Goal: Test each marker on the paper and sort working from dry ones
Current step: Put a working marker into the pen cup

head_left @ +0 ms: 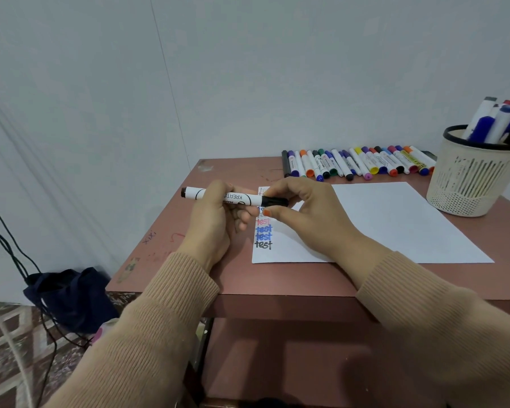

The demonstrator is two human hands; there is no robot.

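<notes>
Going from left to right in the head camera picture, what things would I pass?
Bag → left hand → right hand → basket.

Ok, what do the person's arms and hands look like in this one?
Tan ribbed-knit sleeves cover both arms, left sleeve and right sleeve, ending in cuffs at the wrists. The left hand and right hand are bare, no gloves or rings visible; one thumbnail has orange polish.

Paper [395,225] rt half free; basket [471,184] far-rt
</notes>
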